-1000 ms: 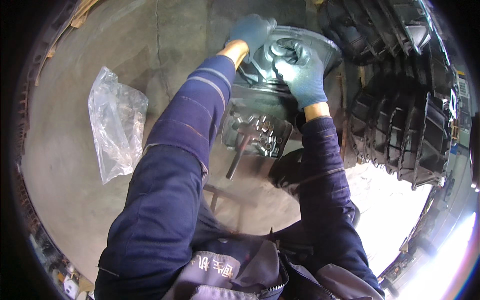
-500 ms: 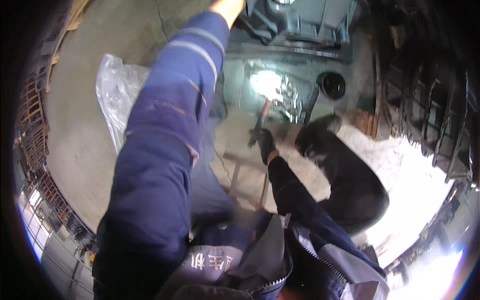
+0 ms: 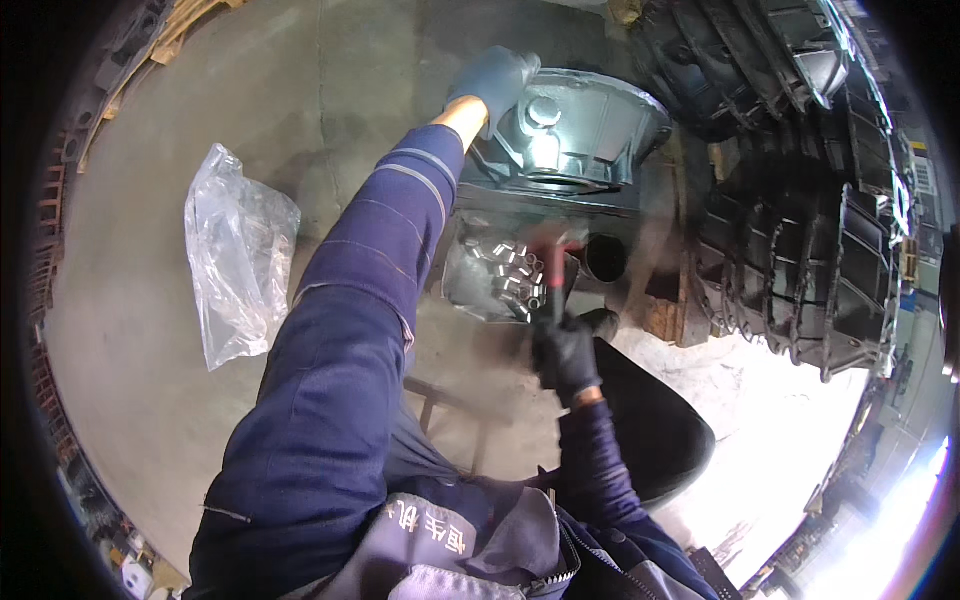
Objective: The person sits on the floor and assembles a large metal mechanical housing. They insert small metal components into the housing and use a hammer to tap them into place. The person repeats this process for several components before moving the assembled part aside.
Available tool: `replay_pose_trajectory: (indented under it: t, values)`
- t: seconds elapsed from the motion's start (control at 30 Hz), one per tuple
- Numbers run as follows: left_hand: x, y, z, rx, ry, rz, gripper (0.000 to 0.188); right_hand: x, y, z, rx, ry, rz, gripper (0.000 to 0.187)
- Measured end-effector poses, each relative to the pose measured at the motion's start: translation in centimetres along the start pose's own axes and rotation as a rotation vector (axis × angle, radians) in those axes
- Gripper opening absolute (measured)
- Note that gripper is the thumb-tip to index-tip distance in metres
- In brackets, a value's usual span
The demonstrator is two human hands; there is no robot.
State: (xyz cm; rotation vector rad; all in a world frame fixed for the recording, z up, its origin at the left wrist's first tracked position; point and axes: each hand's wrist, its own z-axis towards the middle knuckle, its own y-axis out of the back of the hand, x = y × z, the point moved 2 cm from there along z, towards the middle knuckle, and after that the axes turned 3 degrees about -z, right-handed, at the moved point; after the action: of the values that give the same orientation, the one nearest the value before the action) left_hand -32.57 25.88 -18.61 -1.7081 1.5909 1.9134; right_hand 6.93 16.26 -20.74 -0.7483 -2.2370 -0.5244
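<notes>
My left hand [image 3: 493,82], in a grey glove, grips the upper left edge of a grey cast metal housing [image 3: 610,115]. Its fingers curl over the far side and are partly hidden. A round boss and a bright spot of light show on the housing's face. In my right hand [image 3: 566,357], black-gloved and closed, a hammer [image 3: 556,275] stands head-up by its handle; its reddish head is smeared by motion. Beyond that hand, several shiny metal bushings [image 3: 508,270] lie in a clear plastic bag or sheet, beside a round black container [image 3: 604,258].
A crumpled clear plastic bag [image 3: 238,260] lies on the concrete floor [image 3: 130,300] at the left. Stacked dark ribbed castings [image 3: 800,260] rise at the right on wooden supports [image 3: 664,320]. My bent dark-trousered knee [image 3: 650,430] is close to my right forearm.
The view has shifted, so the whole housing and my left hand now show. My right hand has raised the hammer toward the housing, from below the bushings to beside them.
</notes>
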Motion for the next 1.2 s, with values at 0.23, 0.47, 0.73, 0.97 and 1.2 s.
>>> replay_pose_trajectory:
  t: [0.23, 0.47, 0.73, 0.97, 1.2]
  values:
    - [0.1, -0.1, 0.6, -0.095, -0.085, 0.177, 0.053, 25.4, 7.7, -6.0, -0.366, 0.859, -0.032, 0.02]
    - [0.0, 0.4, 0.3, -0.073, -0.136, 0.056, 0.054, 18.5, 4.5, 1.9, -0.421, 0.801, -0.984, 0.019]
    - [0.2, -0.7, 1.0, -0.162, -0.131, 0.107, 0.053, 31.0, 8.7, -3.9, -0.46, 0.96, -0.455, 0.023]
    - [-0.8, 0.6, -0.6, -0.09, -0.116, 0.246, 0.051, 20.9, 3.5, 2.6, -0.297, 0.729, -1.157, 0.029]
    - [-0.8, 0.0, -0.5, -0.125, -0.106, 0.11, 0.048, 31.2, 8.4, -2.0, -0.577, 1.093, -0.962, 0.031]
